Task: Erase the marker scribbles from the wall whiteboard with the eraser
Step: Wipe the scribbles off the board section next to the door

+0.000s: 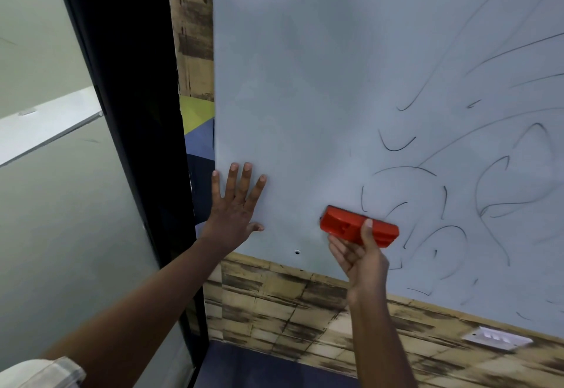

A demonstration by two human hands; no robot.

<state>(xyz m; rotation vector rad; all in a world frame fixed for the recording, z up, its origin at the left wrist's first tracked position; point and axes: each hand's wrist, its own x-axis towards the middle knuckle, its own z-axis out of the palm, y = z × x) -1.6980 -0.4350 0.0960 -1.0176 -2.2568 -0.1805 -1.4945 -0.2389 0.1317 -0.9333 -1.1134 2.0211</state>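
The wall whiteboard (320, 82) fills most of the view. Its left part is wiped to a grey smear, while black marker scribbles (457, 198) cover the right part. My right hand (361, 259) grips a red eraser (341, 225) from below, thumb over its back, and holds it against the board near the lower edge, at the left border of the scribbles. My left hand (235, 204) lies flat on the board's lower left corner with its fingers spread and straight.
A wood-patterned wall (290, 299) runs below and left of the board, with a white switch plate (497, 338) at lower right. A black door frame (128, 82) and frosted glass panel (61, 204) stand to the left. A small hole (297, 252) marks the board's bottom edge.
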